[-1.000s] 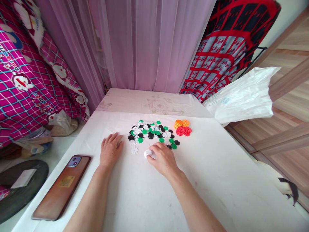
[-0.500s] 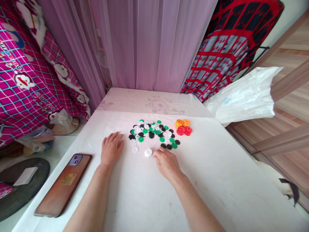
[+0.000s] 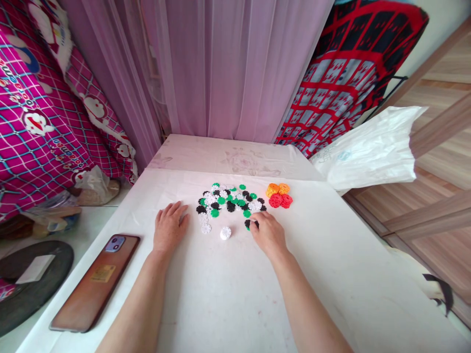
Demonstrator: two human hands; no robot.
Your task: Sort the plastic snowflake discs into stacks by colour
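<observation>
My left hand (image 3: 170, 227) lies on the table left of the pile, fingers stretched out, holding nothing. My right hand (image 3: 270, 234) reaches over the pile's right end, thumb and fingers apart, and partly hides the black and green discs there. Just left of its thumb shows a black notched disc (image 3: 248, 224). A small stack of white notched discs (image 3: 225, 233) stands on the table between my hands. Behind it spreads a loose pile of notched plastic discs in white, black and green (image 3: 230, 207). A few white discs (image 3: 206, 229) trail from the pile's left side.
Sorted orange discs (image 3: 273, 189) and red discs (image 3: 280, 200) lie right of the pile. A brown phone (image 3: 96, 283) rests on the left of the white-covered table (image 3: 221, 304). A white plastic bag (image 3: 371, 152) hangs at the right edge. A purple curtain (image 3: 228, 68) closes the back.
My right hand has moved right and slightly away from me, from beside the white stack to the black and green discs. Its fingers have spread. My left hand stays put.
</observation>
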